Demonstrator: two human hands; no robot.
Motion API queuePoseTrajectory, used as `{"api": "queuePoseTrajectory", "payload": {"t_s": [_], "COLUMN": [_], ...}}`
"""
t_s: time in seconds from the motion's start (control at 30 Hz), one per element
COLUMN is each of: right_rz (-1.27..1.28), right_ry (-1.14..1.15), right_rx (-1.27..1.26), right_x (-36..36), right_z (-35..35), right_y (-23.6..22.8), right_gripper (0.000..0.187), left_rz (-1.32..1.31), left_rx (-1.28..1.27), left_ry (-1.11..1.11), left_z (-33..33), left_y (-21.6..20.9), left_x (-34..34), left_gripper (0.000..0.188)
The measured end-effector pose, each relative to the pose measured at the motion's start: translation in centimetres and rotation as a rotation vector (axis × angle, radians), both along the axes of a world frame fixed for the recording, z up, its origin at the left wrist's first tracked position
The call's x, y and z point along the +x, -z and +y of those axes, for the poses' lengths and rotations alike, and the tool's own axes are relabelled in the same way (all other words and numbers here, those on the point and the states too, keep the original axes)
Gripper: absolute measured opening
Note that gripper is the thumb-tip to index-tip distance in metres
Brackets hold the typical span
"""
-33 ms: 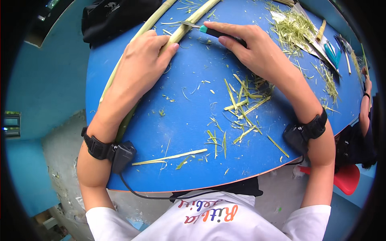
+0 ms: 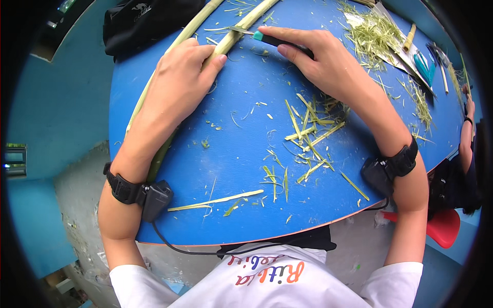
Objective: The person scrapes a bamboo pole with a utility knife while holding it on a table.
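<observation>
Nearest the body, the round blue table (image 2: pixel 231 169) ends in a curved edge, with a dark cable running under it from the black sensor band (image 2: pixel 149 197) on the left wrist; a matching band (image 2: pixel 387 167) sits on the right wrist. Just in from the edge lies a long pale sliver (image 2: pixel 215 201), and beyond it, between the two forearms, a loose scatter of green and yellow shavings (image 2: pixel 305 136).

Farther in, the left hand (image 2: pixel 177 84) lies palm down over a long green stalk (image 2: pixel 226 43), fingers curled around it and pressing it onto the table. The stalk runs on a slant from under the left forearm near the table's left rim up to the far edge (a second, thinner stalk (image 2: pixel 197 23) lies alongside it, just to the left).

The right hand (image 2: pixel 321 61) is closed around a small knife with a teal-and-black handle (image 2: pixel 267 38), forefinger stretched along the top of it. The thin blade points left and meets the stalk just beyond the left fingertips.

Past the hands, at the far left corner, sits a black bag (image 2: pixel 149 18). At the far right, a denser heap of green trimmings (image 2: pixel 372 33) lies on a pale sheet, with a short yellowish stick and teal-handled tools (image 2: pixel 423 64) beside it. At the right rim, another person's hand (image 2: pixel 468 105) rests at the table's edge, above a red seat (image 2: pixel 447 226).
</observation>
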State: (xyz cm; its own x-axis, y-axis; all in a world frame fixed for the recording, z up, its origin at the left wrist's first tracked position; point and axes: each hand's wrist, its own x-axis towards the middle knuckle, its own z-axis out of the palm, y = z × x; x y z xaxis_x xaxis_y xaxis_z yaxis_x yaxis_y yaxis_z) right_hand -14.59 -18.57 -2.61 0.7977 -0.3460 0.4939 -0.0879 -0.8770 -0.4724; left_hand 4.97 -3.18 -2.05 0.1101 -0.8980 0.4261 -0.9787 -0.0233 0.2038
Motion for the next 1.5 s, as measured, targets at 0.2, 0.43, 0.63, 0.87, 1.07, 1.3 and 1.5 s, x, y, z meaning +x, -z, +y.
{"api": "queuePoseTrajectory", "payload": {"t_s": [0.2, 0.43, 0.63, 0.87, 1.07, 1.3, 1.5], "right_rz": [0.024, 0.025, 0.001, 0.057, 0.169, 0.040, 0.146], "right_ry": [0.050, 0.050, 0.042, 0.107, 0.116, 0.050, 0.167], "right_rx": [-0.010, 0.017, 0.058, 0.025, 0.107, 0.183, 0.082], "right_x": [0.3, -0.6, -0.5, -0.8, -0.9, -0.3, -0.2], "right_z": [0.3, 0.7, 0.9, 0.5, 0.7, 0.5, 0.0], "right_y": [-0.2, -0.7, -0.6, -1.0, -1.5, -0.4, -1.0], "right_gripper": [0.033, 0.033, 0.033, 0.037, 0.038, 0.036, 0.034], "left_rz": [0.150, 0.312, 0.266, 0.191, 0.258, 0.216, 0.156], "left_rx": [0.062, 0.086, 0.089, 0.071, 0.078, 0.046, 0.043], "left_ry": [-0.054, -0.052, -0.044, -0.031, -0.045, -0.018, -0.016], "left_z": [0.3, 0.3, 0.3, 0.0, -0.2, -0.1, -0.3], "left_y": [-0.5, -0.9, -0.3, -0.1, -0.1, 0.2, 0.3], "left_x": [0.1, -0.5, -0.1, 0.3, 0.2, 0.4, 0.5], "left_gripper": [0.032, 0.032, 0.037, 0.038, 0.038, 0.039, 0.037]}}
